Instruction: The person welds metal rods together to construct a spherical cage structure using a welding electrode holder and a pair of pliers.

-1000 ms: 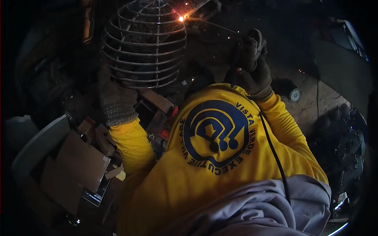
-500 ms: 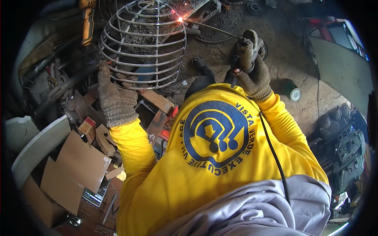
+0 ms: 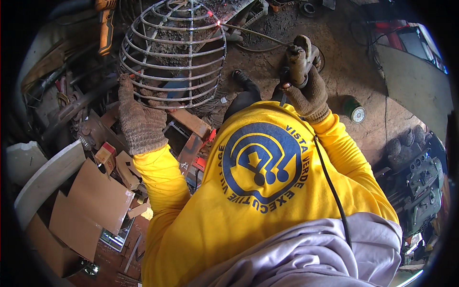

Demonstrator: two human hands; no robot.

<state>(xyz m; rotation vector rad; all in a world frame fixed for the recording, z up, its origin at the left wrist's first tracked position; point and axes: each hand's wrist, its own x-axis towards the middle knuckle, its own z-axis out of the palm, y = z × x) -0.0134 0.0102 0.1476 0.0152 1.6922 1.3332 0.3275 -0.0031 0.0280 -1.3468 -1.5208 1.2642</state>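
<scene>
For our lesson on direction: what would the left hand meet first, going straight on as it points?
Most likely the barred metal cage: the gloved left hand points up the picture toward it and seems to touch its near edge, though depth is hard to judge.

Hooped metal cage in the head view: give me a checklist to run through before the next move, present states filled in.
1. Left hand at the hooped metal cage: ok, by its lower-left hoops.
2. Left-hand grip firm: cannot tell, fingers partly hidden.
3. Electrode holder in the right hand: ok.
4. Welding electrode reaching the cage: ok, at its upper right side, with a red glow there.
5. Right thumb tip covered: not ok, looks bare.
6. Cardboard box apart from the glowing end: ok, lies lower left.
</scene>
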